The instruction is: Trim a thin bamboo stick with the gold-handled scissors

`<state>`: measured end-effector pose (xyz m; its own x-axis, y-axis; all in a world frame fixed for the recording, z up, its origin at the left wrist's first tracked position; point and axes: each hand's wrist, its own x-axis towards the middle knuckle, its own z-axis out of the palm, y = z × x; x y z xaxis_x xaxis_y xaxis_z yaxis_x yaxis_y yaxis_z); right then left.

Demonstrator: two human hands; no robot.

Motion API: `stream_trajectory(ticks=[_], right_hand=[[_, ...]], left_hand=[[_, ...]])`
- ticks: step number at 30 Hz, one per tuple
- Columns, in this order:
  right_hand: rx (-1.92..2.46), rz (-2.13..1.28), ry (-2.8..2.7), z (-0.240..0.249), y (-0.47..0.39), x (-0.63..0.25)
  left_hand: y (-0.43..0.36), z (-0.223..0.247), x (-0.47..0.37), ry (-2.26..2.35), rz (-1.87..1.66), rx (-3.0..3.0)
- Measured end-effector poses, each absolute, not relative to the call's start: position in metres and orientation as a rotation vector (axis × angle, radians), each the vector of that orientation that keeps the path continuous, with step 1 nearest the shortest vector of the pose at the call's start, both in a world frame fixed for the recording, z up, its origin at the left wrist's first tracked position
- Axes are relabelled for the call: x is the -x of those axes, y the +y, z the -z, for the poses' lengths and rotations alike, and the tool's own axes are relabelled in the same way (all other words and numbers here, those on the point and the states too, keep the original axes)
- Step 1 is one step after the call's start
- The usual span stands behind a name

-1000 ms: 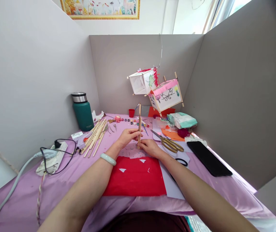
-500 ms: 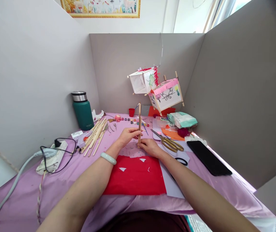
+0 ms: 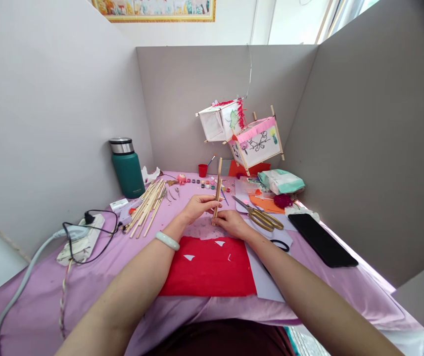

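Several thin wooden sticks [image 3: 218, 184] stand nearly upright between my hands, leaning a little to the right at the top. My left hand [image 3: 199, 208] is closed on them around the middle, thumb and fingers pinching. Lower down, my right hand [image 3: 231, 222] grips their bottom end with its fingertips. Whether the sticks are joined is hard to make out. Just in front of my wrists lies a sheet of red paper [image 3: 208, 272] with a few small white scraps on it. A pile of loose wooden sticks [image 3: 147, 207] lies to the left.
Gold-handled scissors [image 3: 263, 217] and a black phone [image 3: 321, 240] lie at right. Two paper lanterns [image 3: 258, 141] hang above the back. At left stand a green bottle [image 3: 127, 168] and a power strip [image 3: 81, 244]. A red cup [image 3: 203, 170] and paint pots [image 3: 202, 185] sit behind.
The sticks have tipped from vertical to a slight rightward lean, their tops moving right. Both hands keep their hold in nearly the same place. The view has shifted slightly.
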<state>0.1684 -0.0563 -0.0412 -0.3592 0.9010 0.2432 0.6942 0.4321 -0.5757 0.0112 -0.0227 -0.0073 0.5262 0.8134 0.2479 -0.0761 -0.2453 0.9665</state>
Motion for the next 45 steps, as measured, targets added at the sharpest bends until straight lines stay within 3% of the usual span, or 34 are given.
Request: stream_trajectory(ticks=[16,32,45], right_hand=[[1.352,-0.338,-2.116,0.034,-0.063,-0.166],[1.264,-0.617,-2.034,0.040,-0.061,-0.167],[1.296,-0.658,-2.015,0.035,-0.064,-0.166]], left_hand=[[-0.023,0.008,-0.012,0.594,-1.064,-1.579],[-0.025,0.004,-0.013,0.642,-0.966,-1.603],[-0.031,-0.031,-0.030,0.576,-1.191,-1.515]])
